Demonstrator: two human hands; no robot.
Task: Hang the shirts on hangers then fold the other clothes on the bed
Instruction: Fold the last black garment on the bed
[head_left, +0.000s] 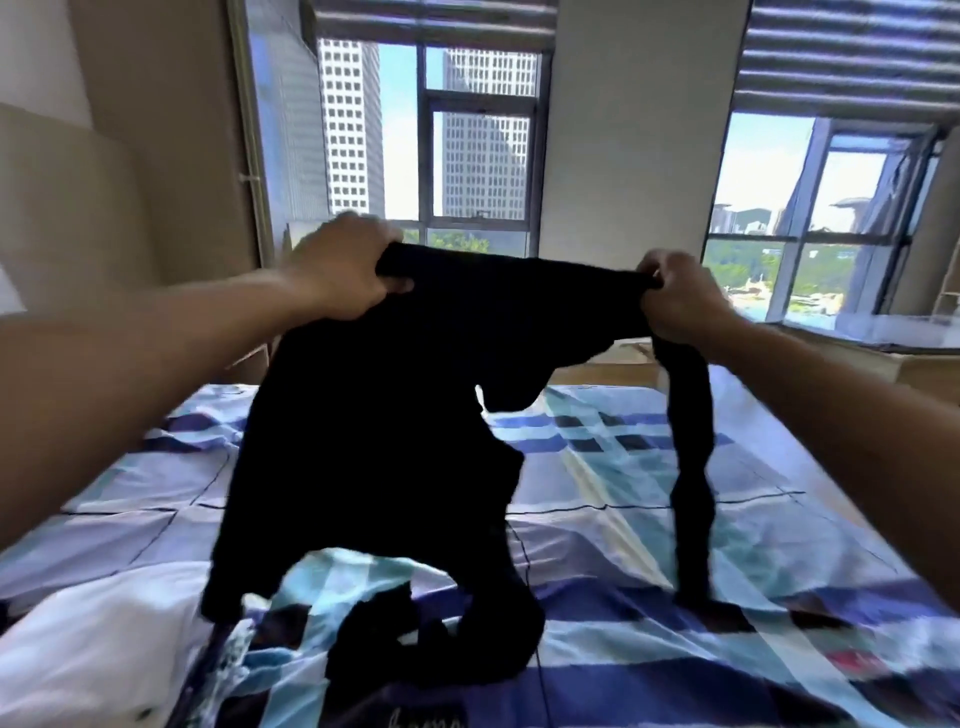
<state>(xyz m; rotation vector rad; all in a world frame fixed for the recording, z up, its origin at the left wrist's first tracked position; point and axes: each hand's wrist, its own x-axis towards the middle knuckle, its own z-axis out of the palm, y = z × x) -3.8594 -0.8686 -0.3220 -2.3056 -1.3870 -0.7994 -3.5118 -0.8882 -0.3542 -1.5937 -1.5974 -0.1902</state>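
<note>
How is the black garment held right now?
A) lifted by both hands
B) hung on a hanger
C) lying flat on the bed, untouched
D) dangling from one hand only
A: the left hand and the right hand each grip the top edge of the black garment, raised over the plaid bed cover.

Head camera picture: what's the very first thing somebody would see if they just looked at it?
The big black garment in the middle grabs the eye first. It is held up over the blue checked bed, with the left hand and the right hand each gripping one end of its top edge. Behind it, on the far wall, bright windows show tall grey towers.
</note>
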